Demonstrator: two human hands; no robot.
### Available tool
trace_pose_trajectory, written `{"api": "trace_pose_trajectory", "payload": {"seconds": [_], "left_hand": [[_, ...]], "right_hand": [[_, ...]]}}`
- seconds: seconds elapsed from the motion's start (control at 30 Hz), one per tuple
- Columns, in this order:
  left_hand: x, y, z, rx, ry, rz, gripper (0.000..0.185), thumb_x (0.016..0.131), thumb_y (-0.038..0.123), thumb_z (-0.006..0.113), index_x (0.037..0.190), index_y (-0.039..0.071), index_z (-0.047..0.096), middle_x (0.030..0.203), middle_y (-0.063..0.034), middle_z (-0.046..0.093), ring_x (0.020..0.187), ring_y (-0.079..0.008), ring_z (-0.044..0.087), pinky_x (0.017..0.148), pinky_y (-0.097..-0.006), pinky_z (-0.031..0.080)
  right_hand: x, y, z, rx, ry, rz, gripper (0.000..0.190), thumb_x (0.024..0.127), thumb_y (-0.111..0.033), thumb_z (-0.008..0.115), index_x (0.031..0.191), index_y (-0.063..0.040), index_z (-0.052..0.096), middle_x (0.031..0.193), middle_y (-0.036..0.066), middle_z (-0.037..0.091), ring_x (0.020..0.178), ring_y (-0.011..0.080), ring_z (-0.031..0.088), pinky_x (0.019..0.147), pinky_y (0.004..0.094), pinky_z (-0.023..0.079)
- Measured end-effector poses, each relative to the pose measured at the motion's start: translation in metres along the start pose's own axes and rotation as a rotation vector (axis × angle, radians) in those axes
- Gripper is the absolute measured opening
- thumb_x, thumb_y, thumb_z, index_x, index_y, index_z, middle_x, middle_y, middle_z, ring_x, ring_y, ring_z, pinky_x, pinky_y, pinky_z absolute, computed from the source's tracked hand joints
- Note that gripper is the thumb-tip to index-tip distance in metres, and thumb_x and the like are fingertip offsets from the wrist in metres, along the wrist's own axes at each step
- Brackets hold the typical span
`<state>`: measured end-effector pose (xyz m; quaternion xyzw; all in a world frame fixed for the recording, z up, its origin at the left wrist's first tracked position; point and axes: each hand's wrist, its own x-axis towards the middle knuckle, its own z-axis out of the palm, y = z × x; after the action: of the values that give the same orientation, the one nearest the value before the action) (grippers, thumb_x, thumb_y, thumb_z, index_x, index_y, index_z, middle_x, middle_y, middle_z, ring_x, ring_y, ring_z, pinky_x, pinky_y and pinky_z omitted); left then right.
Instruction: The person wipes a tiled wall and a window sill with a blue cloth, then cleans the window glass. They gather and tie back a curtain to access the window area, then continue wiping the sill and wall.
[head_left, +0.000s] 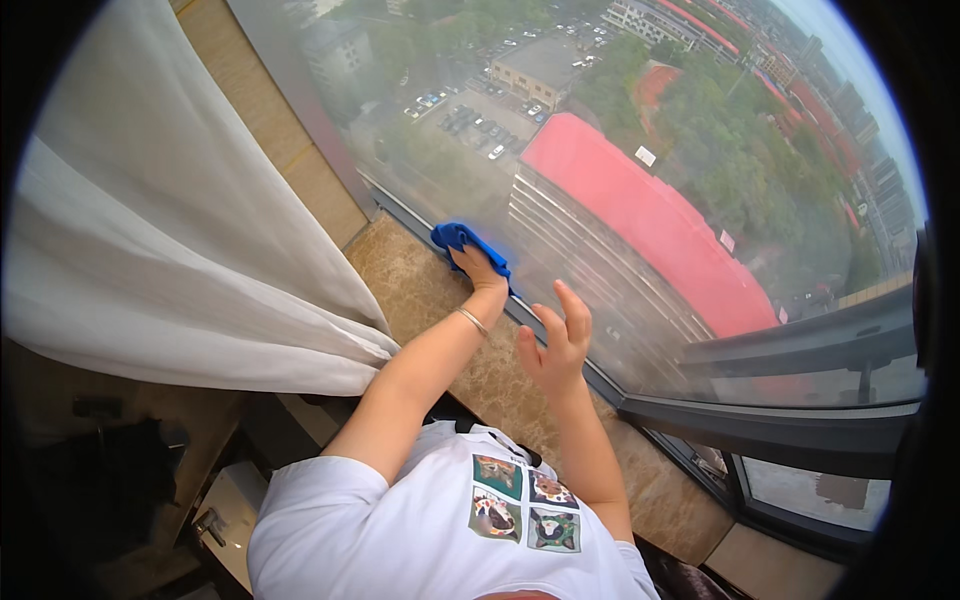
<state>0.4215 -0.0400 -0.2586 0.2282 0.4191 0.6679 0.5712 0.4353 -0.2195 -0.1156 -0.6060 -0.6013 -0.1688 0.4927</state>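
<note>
A blue cloth (491, 256) lies bunched under my left hand (478, 268), whose palm presses it against the bottom of a large window pane (450, 180), by the grey frame (411, 219). The left fingers are partly hidden in the cloth's folds. A silvery bangle (473, 321) circles that wrist. To the right, my right hand (559, 341) is raised near the glass with its fingers apart and slightly bent, holding nothing. Whether its fingertips touch the pane, I cannot tell. Below both hands runs a brown marbled window sill (487, 375).
A long white curtain (187, 247) hangs at the left, its edge beside my left arm. Dark frame bars (765, 431) of the window stand at the right. At the lower left is a pale cabinet or box with a metal fitting (232, 517).
</note>
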Motion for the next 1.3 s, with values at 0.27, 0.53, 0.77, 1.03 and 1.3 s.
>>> {"api": "trace_pose_trajectory", "payload": {"seconds": [0.27,0.53,0.77,1.03,1.3], "left_hand": [[0.126,0.091,0.043,-0.120,0.083,-0.042,0.037,0.091,0.027,0.034,0.111,-0.001,0.048,0.108,-0.0111,0.055,0.091,-0.0228,0.053,0.082,-0.0360,0.043],[0.062,0.242,0.134,0.384,-0.360,0.894,0.056,0.095,0.023,0.042,0.142,-0.001,0.023,0.144,-0.0212,0.022,0.132,-0.0346,0.023,0.110,-0.0409,0.017],[0.067,0.165,0.061,0.469,-0.581,1.035,0.071,0.094,0.035,0.041,0.143,-0.008,0.013,0.150,-0.0316,0.003,0.138,-0.0495,0.005,0.110,-0.0541,0.005],[0.149,0.051,-0.035,0.574,-0.371,0.330,0.064,0.093,0.023,0.031,0.145,-0.004,0.005,0.152,-0.0239,0.005,0.141,-0.0328,0.011,0.114,-0.0358,0.010],[0.099,0.222,0.104,0.416,-0.517,0.991,0.082,0.094,0.059,0.028,0.144,-0.003,0.012,0.151,-0.0272,0.005,0.140,-0.0425,0.005,0.111,-0.0509,0.003]], "right_hand": [[0.026,-0.006,0.023,0.036,0.014,-0.070,0.022,0.075,-0.014,0.067,0.094,-0.005,0.060,0.125,0.019,0.052,0.106,0.0341,0.054,0.087,0.0417,0.044],[0.063,-0.009,0.038,0.078,0.104,-0.140,0.024,0.073,-0.012,0.068,0.095,-0.005,0.060,0.122,0.018,0.053,0.105,0.0343,0.054,0.084,0.0415,0.046],[0.057,-0.013,0.060,0.100,0.048,-0.112,0.026,0.070,-0.013,0.069,0.093,-0.005,0.061,0.122,0.017,0.053,0.105,0.0340,0.054,0.084,0.0419,0.045],[0.068,-0.015,0.085,0.109,-0.025,-0.142,0.024,0.070,-0.014,0.069,0.090,-0.006,0.061,0.122,0.016,0.053,0.104,0.0330,0.056,0.085,0.0409,0.044],[0.100,-0.013,0.100,0.098,0.002,-0.208,0.023,0.071,-0.015,0.068,0.091,-0.007,0.062,0.121,0.017,0.054,0.105,0.0316,0.056,0.087,0.0418,0.045]]}}
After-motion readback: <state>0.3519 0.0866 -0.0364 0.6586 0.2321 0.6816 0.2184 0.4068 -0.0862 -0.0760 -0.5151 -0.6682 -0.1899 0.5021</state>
